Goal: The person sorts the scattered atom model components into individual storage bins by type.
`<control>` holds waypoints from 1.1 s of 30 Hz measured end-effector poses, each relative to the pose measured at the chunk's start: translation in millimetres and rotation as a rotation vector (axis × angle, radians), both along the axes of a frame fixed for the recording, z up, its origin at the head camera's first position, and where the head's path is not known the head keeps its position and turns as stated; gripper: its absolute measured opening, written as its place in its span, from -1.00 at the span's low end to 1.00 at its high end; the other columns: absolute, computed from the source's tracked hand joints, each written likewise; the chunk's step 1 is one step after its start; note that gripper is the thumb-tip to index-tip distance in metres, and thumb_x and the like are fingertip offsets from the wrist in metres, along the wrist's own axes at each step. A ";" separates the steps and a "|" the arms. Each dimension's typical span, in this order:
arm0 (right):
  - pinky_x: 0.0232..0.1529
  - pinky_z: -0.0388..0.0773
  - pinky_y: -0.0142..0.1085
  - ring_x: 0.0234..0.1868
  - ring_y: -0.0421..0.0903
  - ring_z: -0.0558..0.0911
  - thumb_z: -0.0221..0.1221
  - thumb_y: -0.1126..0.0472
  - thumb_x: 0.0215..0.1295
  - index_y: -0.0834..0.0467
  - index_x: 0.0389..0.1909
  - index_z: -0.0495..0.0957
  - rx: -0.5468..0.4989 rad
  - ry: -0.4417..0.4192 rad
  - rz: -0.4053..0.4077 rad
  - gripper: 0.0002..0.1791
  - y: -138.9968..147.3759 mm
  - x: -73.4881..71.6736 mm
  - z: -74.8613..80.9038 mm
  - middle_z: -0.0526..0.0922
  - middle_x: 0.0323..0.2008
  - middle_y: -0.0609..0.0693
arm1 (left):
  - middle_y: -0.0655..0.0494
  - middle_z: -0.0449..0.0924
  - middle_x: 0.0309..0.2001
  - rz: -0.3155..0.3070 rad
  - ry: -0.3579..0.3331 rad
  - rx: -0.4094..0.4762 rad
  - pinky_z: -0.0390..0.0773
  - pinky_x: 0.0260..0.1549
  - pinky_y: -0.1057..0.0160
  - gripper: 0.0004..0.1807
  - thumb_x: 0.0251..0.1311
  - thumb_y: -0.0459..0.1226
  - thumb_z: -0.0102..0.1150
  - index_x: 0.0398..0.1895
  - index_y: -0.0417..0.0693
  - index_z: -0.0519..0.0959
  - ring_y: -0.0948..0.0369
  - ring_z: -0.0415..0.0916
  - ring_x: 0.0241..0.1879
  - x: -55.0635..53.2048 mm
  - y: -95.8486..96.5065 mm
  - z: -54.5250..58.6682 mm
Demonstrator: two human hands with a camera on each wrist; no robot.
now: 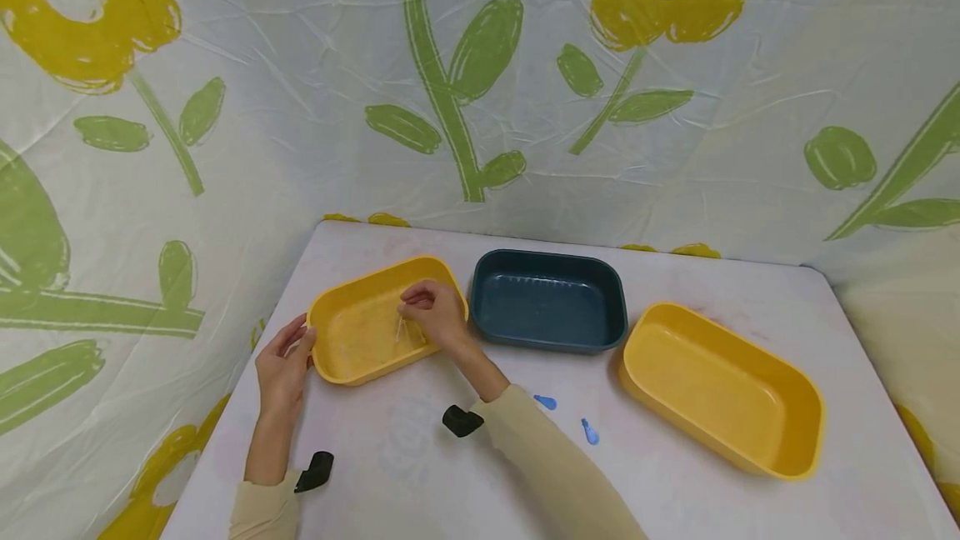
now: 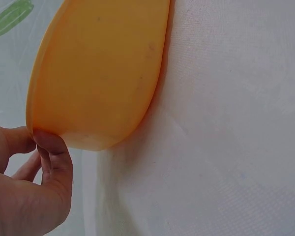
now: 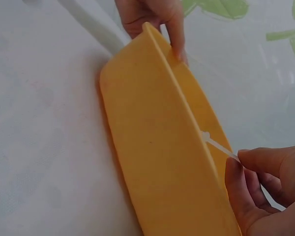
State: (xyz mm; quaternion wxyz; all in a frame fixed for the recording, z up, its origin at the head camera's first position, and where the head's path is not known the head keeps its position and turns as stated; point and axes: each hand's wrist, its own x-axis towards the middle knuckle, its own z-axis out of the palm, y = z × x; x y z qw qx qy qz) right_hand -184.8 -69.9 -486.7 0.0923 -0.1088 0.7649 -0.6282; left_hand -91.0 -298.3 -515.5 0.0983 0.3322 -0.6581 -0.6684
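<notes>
A yellow bin (image 1: 360, 348) stands at the left of the table. My left hand (image 1: 282, 369) grips its left end, thumb and fingers pinching the rim (image 2: 31, 98). Over the bin's right part, my right hand (image 1: 438, 313) pinches a thin white plastic stick (image 3: 220, 147) between thumb and fingertips. The stick's far end has a small knob and sits at the bin's near rim in the right wrist view. In the head view, thin pale strands (image 1: 400, 327) hang below those fingertips, inside the bin.
A dark blue bin (image 1: 551, 340) stands right beside the yellow one. Farther right is another yellow bin (image 1: 705, 427), set at an angle. Two small blue pieces, one left (image 1: 547, 401) and one right (image 1: 591, 432), lie on the table near my right sleeve (image 1: 555, 457).
</notes>
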 end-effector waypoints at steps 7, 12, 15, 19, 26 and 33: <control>-0.33 0.52 -0.55 -0.38 -0.14 0.63 0.40 0.44 0.21 0.35 -0.25 0.68 0.072 0.023 0.040 -0.88 -11.4 -1.1 -10.2 0.71 -0.35 0.14 | 0.16 0.43 0.07 0.004 0.001 0.013 0.56 -0.32 0.53 -0.51 0.42 -0.18 0.26 0.38 -0.02 0.52 0.29 0.49 -0.14 0.4 -0.1 -1.3; -0.30 0.56 -0.49 -0.38 -0.17 0.61 0.39 0.44 0.22 0.34 -0.24 0.68 0.102 0.016 0.080 -0.88 -18.1 -2.1 -14.3 0.70 -0.35 0.09 | 0.18 0.44 0.04 0.004 0.015 0.012 0.56 -0.33 0.53 -0.50 0.41 -0.19 0.27 0.38 -0.05 0.52 0.31 0.50 -0.17 0.6 -0.2 -1.7; -0.30 0.56 -0.49 -0.39 -0.20 0.59 0.38 0.44 0.23 0.33 -0.23 0.68 0.129 0.014 0.110 -0.89 -21.1 -2.5 -14.1 0.70 -0.34 0.08 | 0.18 0.45 0.04 0.006 0.016 0.014 0.57 -0.33 0.53 -0.49 0.41 -0.19 0.27 0.39 -0.06 0.52 0.32 0.50 -0.17 0.6 0.4 -0.9; -0.30 0.53 -0.50 -0.39 -0.24 0.55 0.35 0.45 0.25 0.32 -0.25 0.67 0.188 0.023 0.140 -0.92 -25.7 -4.6 -16.1 0.68 -0.35 0.05 | 0.19 0.45 0.05 0.010 0.003 0.012 0.56 -0.32 0.53 -0.49 0.41 -0.18 0.27 0.39 -0.04 0.52 0.32 0.49 -0.15 0.0 0.8 -0.2; -0.31 0.50 -0.51 -0.41 -0.25 0.51 0.34 0.50 0.19 0.31 -0.30 0.67 0.295 0.056 0.195 -0.91 -33.1 -8.2 -19.5 0.65 -0.42 0.02 | 0.18 0.45 0.06 0.012 0.001 0.011 0.57 -0.30 0.53 -0.50 0.41 -0.18 0.27 0.38 -0.03 0.53 0.31 0.49 -0.13 -0.8 0.7 0.2; -0.40 0.40 -0.50 -0.44 -0.23 0.46 0.34 0.56 0.13 0.31 -0.35 0.65 0.402 0.085 0.236 -0.86 -37.9 -6.4 -22.3 0.54 -0.49 -0.05 | 0.17 0.45 0.01 0.011 0.028 0.016 0.56 -0.37 0.52 -0.49 0.41 -0.21 0.27 0.38 -0.10 0.51 0.36 0.52 -0.22 0.8 0.7 -0.5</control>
